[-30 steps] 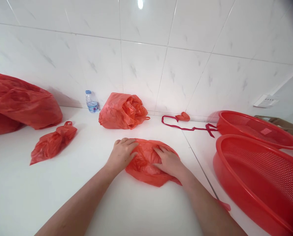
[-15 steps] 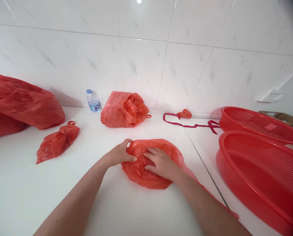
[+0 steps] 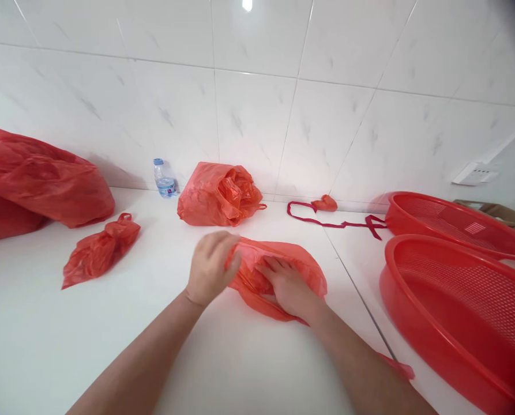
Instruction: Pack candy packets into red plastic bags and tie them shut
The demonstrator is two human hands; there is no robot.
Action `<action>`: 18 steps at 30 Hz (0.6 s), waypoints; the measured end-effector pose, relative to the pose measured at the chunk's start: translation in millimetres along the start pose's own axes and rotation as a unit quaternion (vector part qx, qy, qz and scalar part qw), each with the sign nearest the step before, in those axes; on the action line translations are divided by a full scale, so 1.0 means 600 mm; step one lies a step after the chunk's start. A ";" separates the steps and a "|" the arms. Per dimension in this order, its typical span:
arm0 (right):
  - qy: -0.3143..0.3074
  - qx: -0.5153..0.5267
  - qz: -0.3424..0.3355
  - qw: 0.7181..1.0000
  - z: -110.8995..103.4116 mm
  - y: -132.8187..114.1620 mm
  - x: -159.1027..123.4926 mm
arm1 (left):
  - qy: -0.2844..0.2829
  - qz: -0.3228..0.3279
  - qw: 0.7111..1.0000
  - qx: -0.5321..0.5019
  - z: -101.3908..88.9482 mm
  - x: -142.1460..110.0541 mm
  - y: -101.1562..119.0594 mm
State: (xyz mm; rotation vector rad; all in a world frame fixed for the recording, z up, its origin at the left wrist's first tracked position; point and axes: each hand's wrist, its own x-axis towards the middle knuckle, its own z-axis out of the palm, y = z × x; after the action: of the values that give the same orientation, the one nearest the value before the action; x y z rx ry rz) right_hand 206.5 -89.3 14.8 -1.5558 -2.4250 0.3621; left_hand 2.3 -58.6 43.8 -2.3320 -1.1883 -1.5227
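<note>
A crumpled red plastic bag [image 3: 298, 262] lies on the white counter [image 3: 45, 334] in front of me. My left hand [image 3: 209, 266] is raised slightly and grips the bag's left edge, its fingers curled round the plastic and a little blurred. My right hand [image 3: 287, 286] rests on top of the bag's middle, fingers pressed into the folds. A strip of the same red plastic [image 3: 398, 367] trails out under my right forearm.
Two red mesh baskets [image 3: 456, 311] stand at the right. A stuffed red bag [image 3: 218, 195], a small water bottle [image 3: 164, 178] and a red strap [image 3: 326, 216] lie by the tiled wall. A knotted small bag [image 3: 99, 251] and a big red sack [image 3: 36, 178] sit at the left.
My left hand has lifted off the counter and pulled the bag's left edge up and over. The bag has bunched tighter under my right hand.
</note>
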 end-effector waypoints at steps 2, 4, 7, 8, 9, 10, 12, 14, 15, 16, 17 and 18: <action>0.018 -0.008 -0.003 1.000 -0.002 -0.002 0.001 | -0.077 0.149 0.986 -0.005 0.006 -0.007 0.032; 0.020 -0.006 0.001 1.000 -0.008 -0.001 0.002 | -0.200 0.194 0.960 -0.006 0.016 -0.017 0.058; 0.020 0.046 0.037 0.998 -0.023 0.011 0.002 | -0.341 0.179 0.923 0.006 0.034 -0.032 0.079; 0.027 0.067 0.048 0.996 -0.028 0.017 0.001 | -0.373 0.170 0.912 0.006 0.038 -0.036 0.082; 0.038 0.085 0.059 0.994 -0.034 0.024 0.000 | -0.401 0.164 0.901 0.005 0.041 -0.039 0.084; 0.046 0.097 0.069 0.992 -0.039 0.031 -0.001 | -0.424 0.163 0.891 0.005 0.042 -0.042 0.086; 0.046 0.111 0.089 0.989 -0.047 0.045 -0.002 | -0.462 0.180 0.868 0.006 0.039 -0.044 0.091; 0.039 0.122 0.109 0.986 -0.049 0.054 -0.002 | -0.494 0.201 0.846 -0.006 0.033 -0.043 0.100; 0.036 0.127 0.112 0.985 -0.049 0.058 -0.001 | -0.504 0.204 0.839 -0.020 0.029 -0.042 0.105; 0.035 0.132 0.107 0.985 -0.047 0.060 0.000 | -0.506 0.198 0.839 -0.034 0.026 -0.040 0.109; 0.035 0.136 0.097 0.985 -0.046 0.061 0.001 | -0.497 0.186 0.846 -0.045 0.023 -0.039 0.112; 0.037 0.141 0.084 0.986 -0.043 0.061 0.001 | -0.479 0.172 0.860 -0.049 0.022 -0.037 0.114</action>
State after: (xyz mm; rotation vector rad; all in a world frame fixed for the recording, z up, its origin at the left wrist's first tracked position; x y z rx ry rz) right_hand 245.8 -71.9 27.4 -1.6168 -2.0852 0.6352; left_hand 53.0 -111.3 40.2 -3.2410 -0.6909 -0.2435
